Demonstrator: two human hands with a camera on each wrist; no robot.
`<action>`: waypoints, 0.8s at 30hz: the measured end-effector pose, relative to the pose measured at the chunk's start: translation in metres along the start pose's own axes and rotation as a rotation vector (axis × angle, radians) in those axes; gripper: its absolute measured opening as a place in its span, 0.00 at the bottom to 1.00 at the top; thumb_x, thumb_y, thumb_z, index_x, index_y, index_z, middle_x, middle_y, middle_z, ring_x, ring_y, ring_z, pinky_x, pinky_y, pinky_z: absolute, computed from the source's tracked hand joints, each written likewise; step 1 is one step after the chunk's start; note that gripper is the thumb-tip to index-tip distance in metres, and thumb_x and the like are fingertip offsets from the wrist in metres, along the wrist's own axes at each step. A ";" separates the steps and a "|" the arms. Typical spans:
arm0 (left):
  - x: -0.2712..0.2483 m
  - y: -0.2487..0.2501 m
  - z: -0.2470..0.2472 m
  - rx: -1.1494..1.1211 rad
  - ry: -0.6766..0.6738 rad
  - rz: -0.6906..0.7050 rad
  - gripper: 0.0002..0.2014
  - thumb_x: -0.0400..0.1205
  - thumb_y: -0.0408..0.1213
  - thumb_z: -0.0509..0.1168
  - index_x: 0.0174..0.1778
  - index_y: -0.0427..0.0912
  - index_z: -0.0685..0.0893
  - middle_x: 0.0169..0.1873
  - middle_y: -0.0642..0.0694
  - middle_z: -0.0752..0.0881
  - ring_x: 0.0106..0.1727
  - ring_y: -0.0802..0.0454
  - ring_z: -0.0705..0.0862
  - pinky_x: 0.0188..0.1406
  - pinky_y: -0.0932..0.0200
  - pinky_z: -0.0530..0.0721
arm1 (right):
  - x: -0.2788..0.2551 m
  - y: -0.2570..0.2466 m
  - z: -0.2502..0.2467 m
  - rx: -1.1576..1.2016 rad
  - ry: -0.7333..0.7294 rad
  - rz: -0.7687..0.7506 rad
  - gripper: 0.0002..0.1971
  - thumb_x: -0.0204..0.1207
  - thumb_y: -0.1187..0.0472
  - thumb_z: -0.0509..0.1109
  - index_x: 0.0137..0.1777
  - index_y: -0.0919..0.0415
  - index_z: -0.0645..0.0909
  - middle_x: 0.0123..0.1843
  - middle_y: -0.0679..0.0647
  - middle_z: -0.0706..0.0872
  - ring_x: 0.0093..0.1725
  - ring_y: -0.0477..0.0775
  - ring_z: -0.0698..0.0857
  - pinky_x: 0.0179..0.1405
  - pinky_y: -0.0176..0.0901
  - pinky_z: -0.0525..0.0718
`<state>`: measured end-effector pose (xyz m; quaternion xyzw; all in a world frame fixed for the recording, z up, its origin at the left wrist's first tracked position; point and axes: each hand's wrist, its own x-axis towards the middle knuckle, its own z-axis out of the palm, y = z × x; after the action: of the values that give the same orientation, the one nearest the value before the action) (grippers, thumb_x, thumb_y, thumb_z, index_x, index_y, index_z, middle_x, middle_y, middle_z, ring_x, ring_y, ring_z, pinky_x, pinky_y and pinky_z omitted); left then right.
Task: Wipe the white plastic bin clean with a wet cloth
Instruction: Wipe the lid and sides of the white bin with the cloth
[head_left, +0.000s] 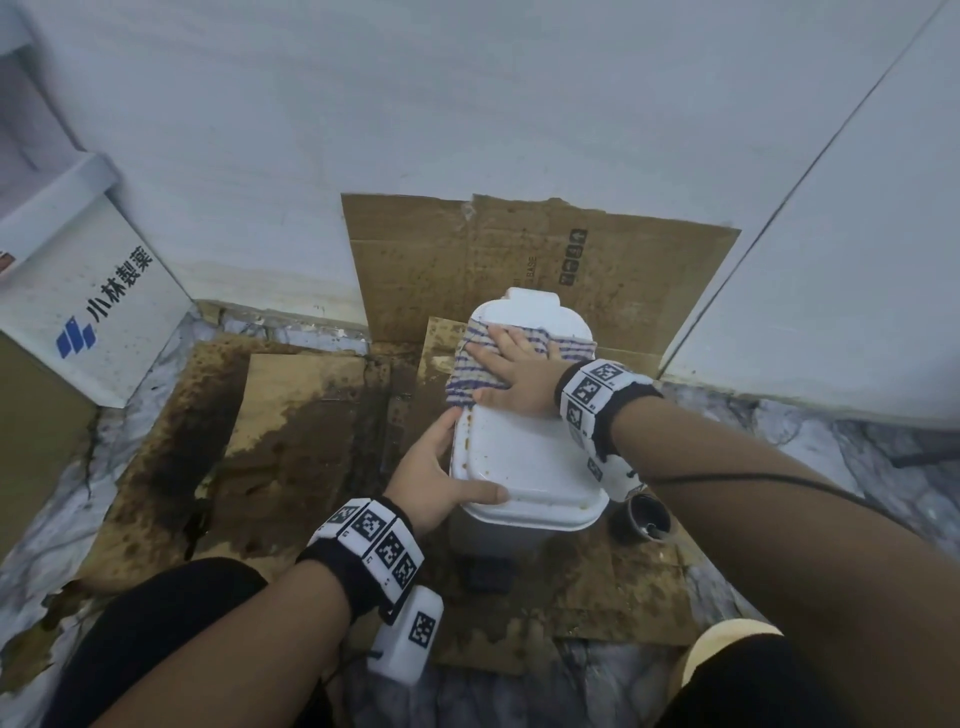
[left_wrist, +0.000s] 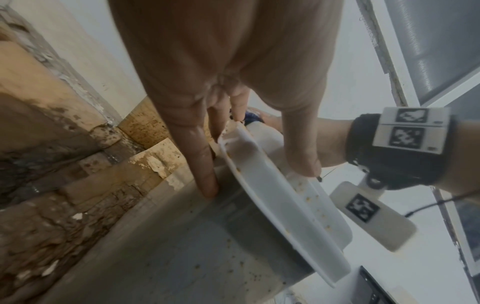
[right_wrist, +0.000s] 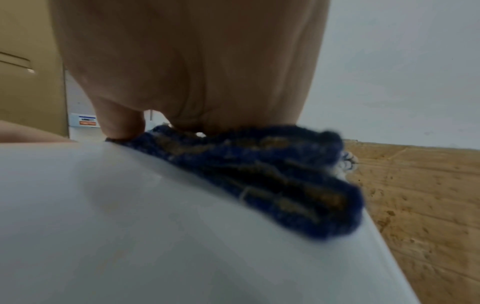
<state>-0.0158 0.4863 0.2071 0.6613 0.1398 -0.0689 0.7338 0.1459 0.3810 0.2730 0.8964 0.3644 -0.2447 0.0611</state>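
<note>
The white plastic bin (head_left: 524, 462) stands on stained cardboard with its lid down; brown specks dot the lid's left and front rim. A blue-and-white striped cloth (head_left: 470, 382) lies on the far left part of the lid. My right hand (head_left: 511, 366) presses flat on it with fingers spread. In the right wrist view the palm (right_wrist: 187, 82) sits on the bunched cloth (right_wrist: 272, 181) atop the lid (right_wrist: 116, 226). My left hand (head_left: 444, 467) holds the lid's near left corner, thumb on top. In the left wrist view the fingers (left_wrist: 205, 164) run down the grey side and the thumb presses the rim (left_wrist: 285, 205).
Wet, dark-stained cardboard (head_left: 291, 441) covers the floor, and another sheet (head_left: 519, 249) leans on the wall behind the bin. A white box with a blue logo (head_left: 88, 301) stands at the left. A small dark cup (head_left: 641, 517) sits right of the bin. My knees frame the bottom.
</note>
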 end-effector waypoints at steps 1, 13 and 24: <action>-0.001 0.000 0.001 -0.002 0.001 0.012 0.49 0.55 0.36 0.87 0.73 0.57 0.75 0.65 0.57 0.86 0.68 0.54 0.83 0.68 0.42 0.82 | -0.005 -0.002 0.004 0.002 -0.006 -0.005 0.35 0.84 0.35 0.50 0.86 0.40 0.40 0.87 0.50 0.32 0.86 0.57 0.34 0.79 0.72 0.36; -0.019 0.001 0.001 -0.053 -0.050 0.085 0.48 0.57 0.27 0.84 0.73 0.48 0.73 0.62 0.46 0.87 0.63 0.50 0.86 0.55 0.56 0.87 | -0.073 -0.022 0.050 0.035 -0.036 -0.100 0.37 0.83 0.36 0.52 0.85 0.40 0.36 0.86 0.49 0.29 0.85 0.57 0.31 0.80 0.70 0.34; -0.022 0.006 0.008 -0.107 -0.094 -0.005 0.43 0.61 0.47 0.84 0.73 0.62 0.74 0.63 0.54 0.86 0.65 0.47 0.85 0.56 0.41 0.88 | -0.129 -0.011 0.086 0.290 0.141 -0.197 0.28 0.85 0.64 0.62 0.83 0.43 0.62 0.88 0.50 0.52 0.87 0.54 0.48 0.85 0.57 0.44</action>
<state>-0.0338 0.4776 0.2203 0.6168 0.1105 -0.0941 0.7736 0.0251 0.2840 0.2612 0.8707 0.4149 -0.2360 -0.1186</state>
